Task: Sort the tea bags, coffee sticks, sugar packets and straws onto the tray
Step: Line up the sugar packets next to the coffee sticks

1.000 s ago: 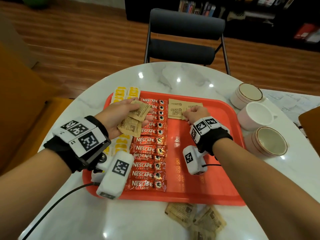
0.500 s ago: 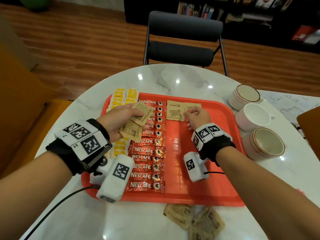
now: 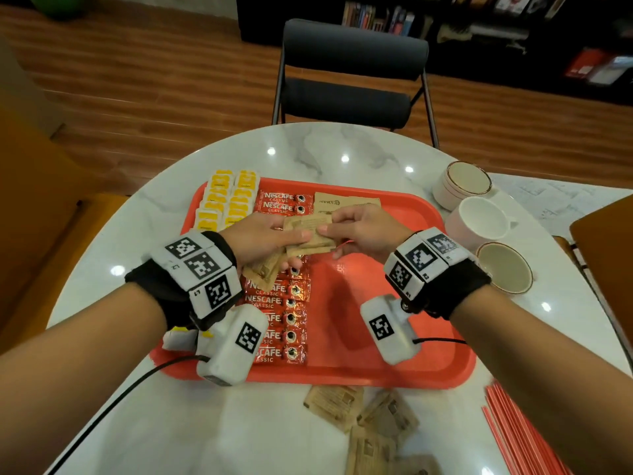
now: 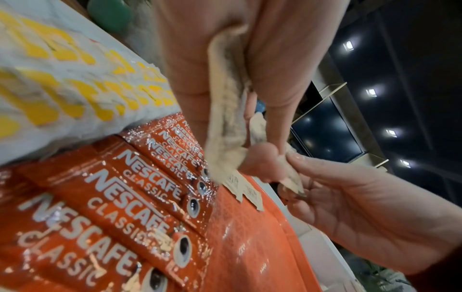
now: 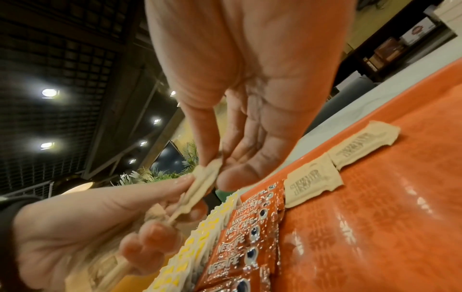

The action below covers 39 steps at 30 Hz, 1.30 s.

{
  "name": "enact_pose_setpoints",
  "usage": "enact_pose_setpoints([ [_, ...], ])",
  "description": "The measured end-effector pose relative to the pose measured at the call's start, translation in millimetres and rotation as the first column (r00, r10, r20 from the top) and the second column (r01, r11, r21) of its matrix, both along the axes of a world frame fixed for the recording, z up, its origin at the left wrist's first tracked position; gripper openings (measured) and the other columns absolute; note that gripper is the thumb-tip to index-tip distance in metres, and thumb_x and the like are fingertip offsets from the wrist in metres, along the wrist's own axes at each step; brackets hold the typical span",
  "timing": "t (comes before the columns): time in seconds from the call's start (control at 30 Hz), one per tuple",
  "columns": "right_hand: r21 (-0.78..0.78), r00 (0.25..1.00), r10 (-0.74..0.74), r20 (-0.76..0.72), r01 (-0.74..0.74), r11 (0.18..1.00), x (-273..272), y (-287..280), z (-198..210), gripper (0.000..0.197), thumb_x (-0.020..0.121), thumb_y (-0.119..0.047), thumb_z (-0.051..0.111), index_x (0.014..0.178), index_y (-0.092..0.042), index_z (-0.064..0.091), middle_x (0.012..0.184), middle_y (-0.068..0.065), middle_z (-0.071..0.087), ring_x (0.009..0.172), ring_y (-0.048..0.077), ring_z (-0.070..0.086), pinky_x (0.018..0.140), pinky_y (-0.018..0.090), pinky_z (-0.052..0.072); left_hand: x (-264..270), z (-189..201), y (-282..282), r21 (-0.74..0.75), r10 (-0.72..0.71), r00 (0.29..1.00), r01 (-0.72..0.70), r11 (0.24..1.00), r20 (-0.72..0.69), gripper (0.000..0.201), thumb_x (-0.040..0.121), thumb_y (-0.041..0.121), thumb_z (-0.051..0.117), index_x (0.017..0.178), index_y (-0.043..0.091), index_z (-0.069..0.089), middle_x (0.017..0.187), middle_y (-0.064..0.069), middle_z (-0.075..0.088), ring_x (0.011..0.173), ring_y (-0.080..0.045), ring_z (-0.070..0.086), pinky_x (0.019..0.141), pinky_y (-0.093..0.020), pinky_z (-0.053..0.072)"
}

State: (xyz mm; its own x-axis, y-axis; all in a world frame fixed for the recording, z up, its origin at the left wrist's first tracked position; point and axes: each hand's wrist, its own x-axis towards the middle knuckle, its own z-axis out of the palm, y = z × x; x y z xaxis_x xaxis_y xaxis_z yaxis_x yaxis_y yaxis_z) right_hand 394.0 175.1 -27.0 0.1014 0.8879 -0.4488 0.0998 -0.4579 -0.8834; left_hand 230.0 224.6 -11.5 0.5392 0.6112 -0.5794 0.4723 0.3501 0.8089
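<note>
A round white marble-look desk (image 3: 212,433) fills the middle, ceiling lights glinting off its glossy top. Beyond the fingers, on the desk's far side, stands a dark grey padded chair (image 3: 352,80) on thin black metal legs. Past it runs a reddish-brown wood plank floor (image 3: 147,80), lit in bands. Further still, along the back wall, a black bookshelf (image 3: 513,32) holds rows of books and boxes — titles too small to read. Left of the fingers, an orange-brown seat (image 3: 30,214) hugs the desk's edge. From the wrist views, looking up — a dark ceiling (image 4: 412,79) dotted with small recessed lights, and some green foliage (image 5: 160,173) in the distance.
</note>
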Motion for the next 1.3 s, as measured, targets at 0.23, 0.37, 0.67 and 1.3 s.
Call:
enact_pose_setpoints([
  [0.23,0.187,0.904,-0.207,0.374,0.145,0.972,3,-8,12,0.027,0.079,-0.009,0.064,0.062,-0.013,0.044,0.053,0.010,0.056,0.041,0.018,0.049,0.047,0.030,0.044,11,8,-11,0.082,-0.023,0.999,0.026,0.996,-0.034,0.043,0.086,0.017,0.063,0.127,0.012,0.049,0.101,-0.003,0.062,0.037,-0.004,0.055,0.037,-0.014,0.045],
  [0.37,0.224,0.954,-0.138,0.265,0.078,0.971,-10,-15,19,0.023,0.079,-0.016,0.069,0.069,-0.009,0.050,0.060,0.006,0.056,0.049,0.012,0.051,0.049,0.024,0.043,22,10,-19,0.054,-0.125,0.991,0.123,0.991,0.049,0.035,0.085,0.020,0.064,0.118,0.020,0.053,0.072,-0.002,0.067,0.042,-0.011,0.057,0.046,-0.021,0.050],
  [0.67,0.168,0.971,-0.155,0.180,0.125,0.978,7,-23,10,0.022,0.089,-0.014,0.058,0.105,0.001,0.058,0.068,0.003,0.053,0.051,0.008,0.050,0.049,0.018,0.046,23,7,-17,0.002,-0.014,0.997,0.014,1.000,0.079,0.030,0.100,0.036,0.030,0.103,0.014,0.051,0.046,-0.004,0.062,0.037,-0.012,0.057,0.038,-0.018,0.047],
  [1.3,-0.073,0.900,-0.413,0.141,0.425,0.902,87,-2,-48,0.015,0.083,0.006,0.059,0.071,-0.005,0.057,0.064,0.009,0.055,0.034,0.003,0.051,0.038,0.015,0.046,25,-11,-1,-0.115,0.093,0.994,-0.086,0.990,0.058,0.041,0.088,-0.005,0.044,0.120,0.019,0.049,0.106,-0.008,0.055,0.076,-0.017,0.056,0.060,-0.026,0.046],
])
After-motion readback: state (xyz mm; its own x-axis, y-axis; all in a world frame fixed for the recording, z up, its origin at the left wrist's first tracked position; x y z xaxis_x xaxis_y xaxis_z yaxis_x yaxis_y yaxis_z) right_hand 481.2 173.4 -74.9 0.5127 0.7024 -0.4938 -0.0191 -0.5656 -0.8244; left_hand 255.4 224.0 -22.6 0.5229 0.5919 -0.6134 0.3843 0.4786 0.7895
